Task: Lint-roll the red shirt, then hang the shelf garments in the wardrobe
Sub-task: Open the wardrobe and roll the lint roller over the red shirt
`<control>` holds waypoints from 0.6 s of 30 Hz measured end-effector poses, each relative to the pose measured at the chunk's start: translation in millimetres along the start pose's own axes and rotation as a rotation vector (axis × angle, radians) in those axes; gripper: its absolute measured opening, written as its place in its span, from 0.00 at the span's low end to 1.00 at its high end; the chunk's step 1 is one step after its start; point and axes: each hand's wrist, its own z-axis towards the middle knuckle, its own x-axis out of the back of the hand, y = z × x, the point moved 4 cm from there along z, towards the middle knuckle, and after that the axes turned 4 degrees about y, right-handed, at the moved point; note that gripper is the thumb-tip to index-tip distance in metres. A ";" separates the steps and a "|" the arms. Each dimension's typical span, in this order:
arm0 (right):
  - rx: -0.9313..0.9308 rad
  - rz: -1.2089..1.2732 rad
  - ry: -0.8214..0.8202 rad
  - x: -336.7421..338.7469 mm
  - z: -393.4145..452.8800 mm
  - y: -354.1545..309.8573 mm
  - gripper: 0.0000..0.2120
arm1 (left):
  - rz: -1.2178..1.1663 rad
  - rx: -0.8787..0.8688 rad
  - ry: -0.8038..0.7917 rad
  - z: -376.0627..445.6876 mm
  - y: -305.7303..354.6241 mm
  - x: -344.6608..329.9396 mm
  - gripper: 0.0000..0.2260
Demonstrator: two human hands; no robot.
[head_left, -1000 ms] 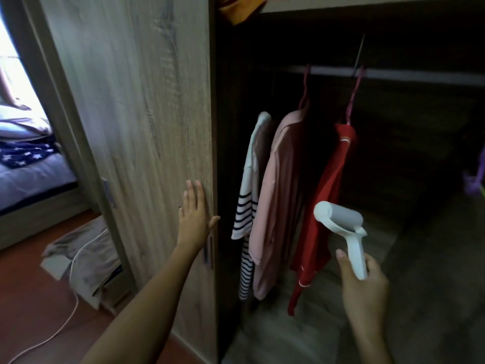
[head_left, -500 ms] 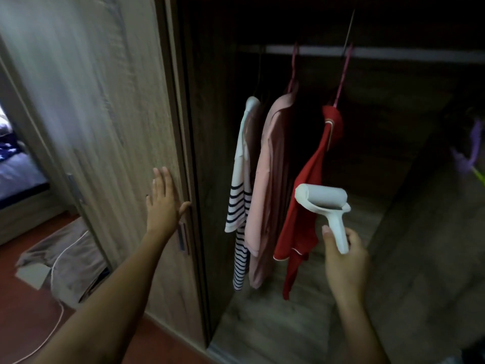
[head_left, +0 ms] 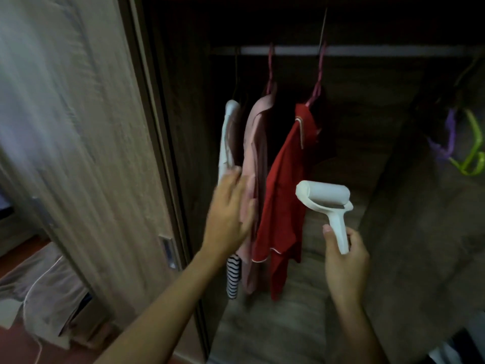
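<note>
The red shirt (head_left: 282, 190) hangs on a pink hanger from the wardrobe rail (head_left: 367, 50). Left of it hang a pink garment (head_left: 256, 143) and a white striped top (head_left: 227, 132). My left hand (head_left: 229, 211) is blurred, fingers spread, in front of the pink and striped garments; whether it touches them is unclear. My right hand (head_left: 343, 261) grips the handle of a white lint roller (head_left: 324, 199), held upright just right of the red shirt and apart from it.
The wooden sliding door (head_left: 78, 153) stands at the left with a recessed handle (head_left: 168, 252). Purple and green hangers (head_left: 467, 151) hang at the far right. Grey cloth and a white cable (head_left: 39, 298) lie on the floor outside.
My left hand has left the sliding door and moved right, in front of the hanging garments. The lint roller has stayed near the red shirt's right side.
</note>
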 end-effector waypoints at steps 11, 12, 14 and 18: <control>0.023 0.083 -0.003 34.0 68.0 20.8 0.02 | 0.021 0.502 -0.069 -2.5 1.6 -63.0 0.09; 0.017 0.110 -0.015 31.5 74.3 23.3 0.03 | 0.014 0.533 -0.047 -4.9 2.9 -57.0 0.10; -0.009 0.162 -0.072 22.4 83.0 24.3 0.05 | 0.049 0.592 -0.031 -9.0 5.7 -41.9 0.11; 0.058 0.178 -0.200 1.3 91.7 8.1 0.02 | 0.120 0.592 0.012 -2.1 14.2 -15.5 0.08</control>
